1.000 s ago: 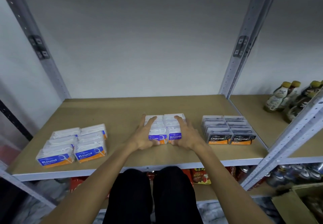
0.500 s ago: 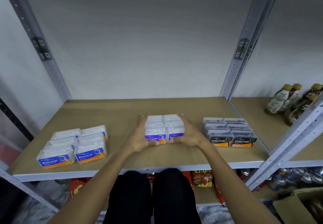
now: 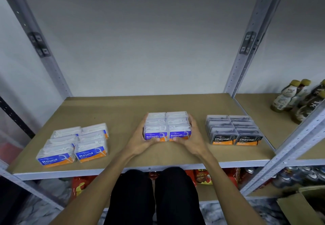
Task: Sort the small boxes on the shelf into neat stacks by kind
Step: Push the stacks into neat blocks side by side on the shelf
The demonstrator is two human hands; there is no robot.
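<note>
Head view, looking down at a tan wooden shelf (image 3: 123, 108). Its grey metal front lip (image 3: 237, 162) runs across at 6 o'clock. Perforated grey uprights rise at the back corners, at 11 o'clock (image 3: 35, 40) and 1 o'clock (image 3: 246, 49). A slanted front post (image 3: 290, 147) crosses at 4 o'clock. Bare board lies open behind all the boxes, back to the plain pale wall, and there are clear gaps between the three groups.

A neighbouring shelf at 3 o'clock carries brown bottles (image 3: 288, 96) with gold caps. Below the lip are red snack bags (image 3: 202, 177), drink cans (image 3: 299, 175) and a cardboard box (image 3: 302, 207). The person's knees (image 3: 154, 189), in black trousers, sit at 6 o'clock.

The Smooth boxes (image 3: 168, 126) stand mid-shelf: clear cases of white floss picks with purple and orange labels, two columns touching, edges flush. The left hand (image 3: 139, 140) and right hand (image 3: 193, 140) cup this block from either side, fingers along its flanks and thumbs curled across the front labels, gripping it.

The Round boxes (image 3: 75, 144), with blue and orange labels, sit at 8 o'clock in two looser, slightly skewed columns. The Charcoal boxes (image 3: 232, 130), dark with black and orange labels, sit at 4 o'clock in two tidy columns.
</note>
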